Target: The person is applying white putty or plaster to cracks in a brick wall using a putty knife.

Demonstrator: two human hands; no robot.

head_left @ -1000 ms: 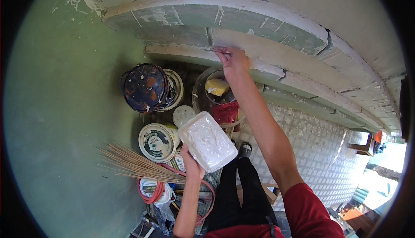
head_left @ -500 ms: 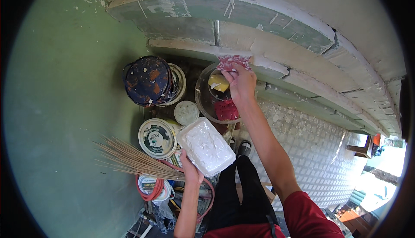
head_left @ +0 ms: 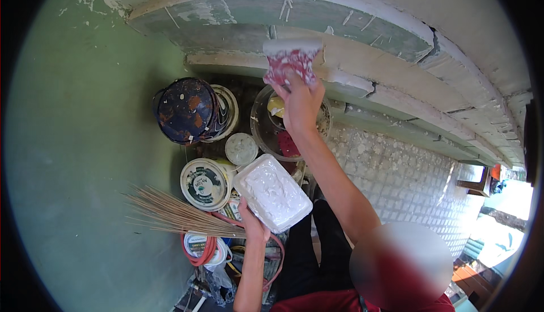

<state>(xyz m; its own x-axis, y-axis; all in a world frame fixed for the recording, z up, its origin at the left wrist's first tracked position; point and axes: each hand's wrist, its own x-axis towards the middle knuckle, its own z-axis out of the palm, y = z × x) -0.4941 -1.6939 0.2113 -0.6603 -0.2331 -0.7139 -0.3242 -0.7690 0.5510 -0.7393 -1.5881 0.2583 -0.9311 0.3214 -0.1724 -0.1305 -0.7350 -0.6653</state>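
Note:
My left hand [head_left: 254, 221] grips the near left edge of a shallow rectangular tub [head_left: 273, 194] filled with smooth white paste. My right hand [head_left: 303, 102] is closed on a flat red putty spreader [head_left: 290, 65] smeared with white paste. The spreader is raised in front of the stepped wall ledge [head_left: 226, 62], its far edge blurred; whether it touches the surface I cannot tell. Below the right hand stands a round clear basin [head_left: 258, 133], partly hidden by that forearm. Inside it lie a yellow piece [head_left: 276, 106] and a red piece [head_left: 288, 143].
A dark, stained bucket [head_left: 186, 111] stands by the green wall [head_left: 85, 159]. Nearer are a small round lid [head_left: 241, 149], a white lidded tub [head_left: 205, 184], a bundle of thin sticks [head_left: 175, 214] and a coiled red hose [head_left: 209, 249]. Patterned floor tiles [head_left: 396, 181] stretch right.
My right hand has lifted the spreader away from the lower ledge, up and slightly left in the picture. The left hand still holds the tub in nearly the same place. The view has shifted slightly.

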